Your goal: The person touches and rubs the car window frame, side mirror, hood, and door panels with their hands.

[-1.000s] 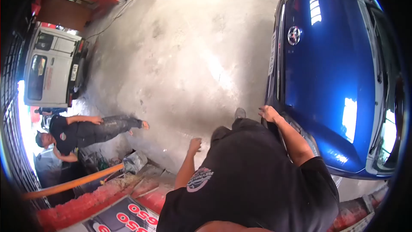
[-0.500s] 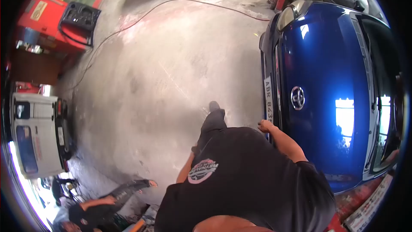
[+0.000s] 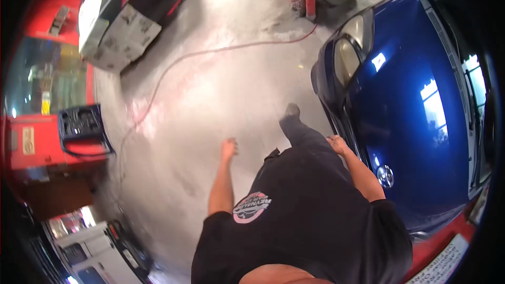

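Has the left hand (image 3: 229, 149) empty, fingers loosely parted, above the floor (image 3: 194, 105); has the right hand (image 3: 338, 145) just beside the front of the blue car (image 3: 405, 94), at the floor's right edge, with contact and finger spread impossible to tell. Looks heavy, stiff and slick-painted, likely easy to scratch; probably best touched flat-palmed along the hood's front edge, clear of the brittle-looking headlight (image 3: 347, 62) farther along.

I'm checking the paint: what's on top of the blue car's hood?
On the hood are a round badge, near its front edge, and bright reflections. Whatever lies beneath the closed hood is hidden.
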